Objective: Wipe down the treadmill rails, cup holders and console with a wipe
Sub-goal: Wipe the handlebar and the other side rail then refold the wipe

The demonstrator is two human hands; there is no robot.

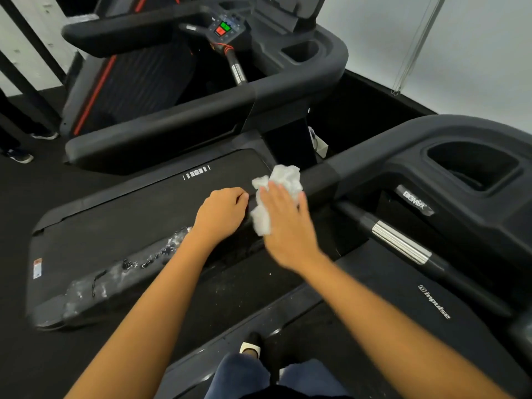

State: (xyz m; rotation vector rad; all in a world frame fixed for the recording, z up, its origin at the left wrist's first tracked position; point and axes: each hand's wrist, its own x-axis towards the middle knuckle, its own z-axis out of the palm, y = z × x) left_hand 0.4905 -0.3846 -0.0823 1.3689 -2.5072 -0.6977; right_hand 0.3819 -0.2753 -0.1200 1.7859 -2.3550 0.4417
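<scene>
Right hand (283, 226) grip pressing wipe (276, 194) on rail (319, 177), left hand (221, 214) fisted, "impulse" (434, 302) label

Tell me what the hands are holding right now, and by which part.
The right hand presses a crumpled white wipe against the rail, palm over its middle. The left hand grips the rail bare.

White crumpled wipe (277, 194) on matte black rail (319, 175); chrome grip sensor (401, 246); 2nd treadmill's console (226, 28) w/ red & green buttons.
</scene>
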